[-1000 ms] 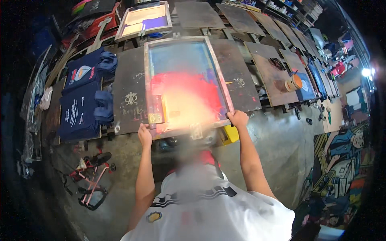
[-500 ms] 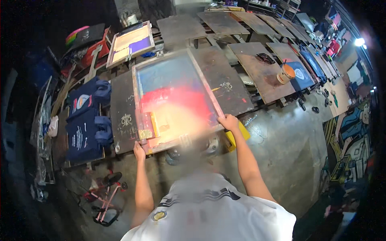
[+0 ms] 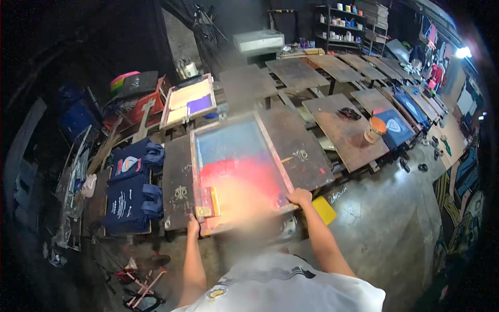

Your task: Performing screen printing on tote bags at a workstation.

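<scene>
Red-smeared framed screen [image 3: 239, 174], its 2 near corners clamped in the hands, left [image 3: 193, 228] and right [image 3: 300, 197].

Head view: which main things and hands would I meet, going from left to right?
Dark blue fabric items, left hand, framed screen, right hand, yellow object, orange-topped container, bright lamp.

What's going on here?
A person grips a rectangular wooden screen frame, coloured blue, red and cream, at its near corners, left hand on the left, right hand on the right. A yellow-and-red rectangular block sits inside near the left corner. Navy cloth bags with handles lie to the left; an orange-topped round tub stands to the right.
</scene>
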The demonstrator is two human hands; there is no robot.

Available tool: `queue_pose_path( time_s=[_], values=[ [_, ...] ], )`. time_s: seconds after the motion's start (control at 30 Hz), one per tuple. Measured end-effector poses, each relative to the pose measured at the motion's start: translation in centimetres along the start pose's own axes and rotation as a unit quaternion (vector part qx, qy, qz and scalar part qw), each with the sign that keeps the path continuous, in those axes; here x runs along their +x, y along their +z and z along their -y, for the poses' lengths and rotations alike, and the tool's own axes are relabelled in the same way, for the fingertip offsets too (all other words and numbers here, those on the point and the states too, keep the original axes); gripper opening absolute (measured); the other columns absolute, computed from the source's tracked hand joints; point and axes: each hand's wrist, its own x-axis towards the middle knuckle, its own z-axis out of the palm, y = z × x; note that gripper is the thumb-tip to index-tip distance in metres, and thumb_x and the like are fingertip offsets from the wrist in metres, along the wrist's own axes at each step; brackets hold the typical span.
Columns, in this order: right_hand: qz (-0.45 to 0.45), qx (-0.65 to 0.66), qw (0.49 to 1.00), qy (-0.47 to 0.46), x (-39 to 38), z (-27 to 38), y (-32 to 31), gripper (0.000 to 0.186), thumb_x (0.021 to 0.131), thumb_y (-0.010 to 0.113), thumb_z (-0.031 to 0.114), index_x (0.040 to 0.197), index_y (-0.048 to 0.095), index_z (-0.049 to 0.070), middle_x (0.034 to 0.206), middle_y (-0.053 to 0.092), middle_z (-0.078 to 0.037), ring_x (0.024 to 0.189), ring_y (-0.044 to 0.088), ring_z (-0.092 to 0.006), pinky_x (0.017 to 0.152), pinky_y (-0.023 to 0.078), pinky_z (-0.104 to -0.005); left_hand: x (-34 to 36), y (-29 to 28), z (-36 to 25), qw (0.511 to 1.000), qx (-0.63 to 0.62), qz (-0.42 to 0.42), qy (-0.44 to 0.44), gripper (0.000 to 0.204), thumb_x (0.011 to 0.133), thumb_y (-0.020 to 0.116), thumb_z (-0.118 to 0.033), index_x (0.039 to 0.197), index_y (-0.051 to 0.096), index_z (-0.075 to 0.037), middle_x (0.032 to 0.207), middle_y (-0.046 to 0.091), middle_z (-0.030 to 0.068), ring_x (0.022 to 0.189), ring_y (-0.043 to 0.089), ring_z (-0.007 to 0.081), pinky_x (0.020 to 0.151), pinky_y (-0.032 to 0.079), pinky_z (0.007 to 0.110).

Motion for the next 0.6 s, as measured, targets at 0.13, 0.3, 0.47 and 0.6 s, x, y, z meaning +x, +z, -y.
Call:
queue_pose_path(
  time_s=[0.13, 0.3, 0.47, 0.6],
  values=[
    [-0.139, 0.017, 0.99, -0.011, -0.9, -0.2, 1.7, 0.059, 0.074, 0.058, 0.054, 0.091, 0.077, 0.001, 0.089, 0.072, -0.026, 0.089, 0.072, -0.0402, 0.081, 0.056, -0.0481, -1.8, 1.2, -0.7, 0.981, 0.12, -0.153, 0.015, 0.085, 0.104, 0.024, -0.061, 0.115, 0.065, 0.012, 0.117, 0.066, 0.0302, 0.112, 0.063, 0.0415, 0.096, 0.046, 0.05],
    [-0.188, -0.008, 0.981, -0.038, -0.5, -1.4, 2.7, 0.057, 0.08, 0.06, 0.057, 0.085, 0.077, 0.002, 0.084, 0.072, -0.024, 0.082, 0.072, -0.0396, 0.077, 0.056, -0.0482, -4.4, 2.6, -2.3, 0.948, 0.166, -0.267, 0.047, 0.086, 0.102, 0.024, -0.062, 0.098, 0.067, 0.013, 0.106, 0.065, 0.0337, 0.106, 0.059, 0.0493, 0.095, 0.042, 0.055],
    [-0.211, -0.02, 0.975, -0.071, -0.2, -1.9, 3.2, 0.054, 0.081, 0.06, 0.055, 0.085, 0.077, 0.003, 0.083, 0.072, -0.024, 0.081, 0.072, -0.0393, 0.076, 0.055, -0.0486, -5.9, 2.6, -3.1, 0.95, 0.155, -0.265, 0.051, 0.085, 0.102, 0.024, -0.061, 0.097, 0.067, 0.012, 0.107, 0.065, 0.0334, 0.107, 0.059, 0.0487, 0.095, 0.042, 0.055],
    [-0.224, -0.033, 0.97, -0.089, -0.3, -1.5, 3.0, 0.053, 0.082, 0.061, 0.053, 0.085, 0.077, 0.003, 0.082, 0.071, -0.024, 0.081, 0.071, -0.0394, 0.076, 0.055, -0.049, -5.8, 2.4, -3.2, 0.933, 0.176, -0.304, 0.081, 0.081, 0.104, 0.024, -0.056, 0.089, 0.07, 0.01, 0.096, 0.068, 0.0322, 0.097, 0.064, 0.048, 0.089, 0.047, 0.055]
  ],
)
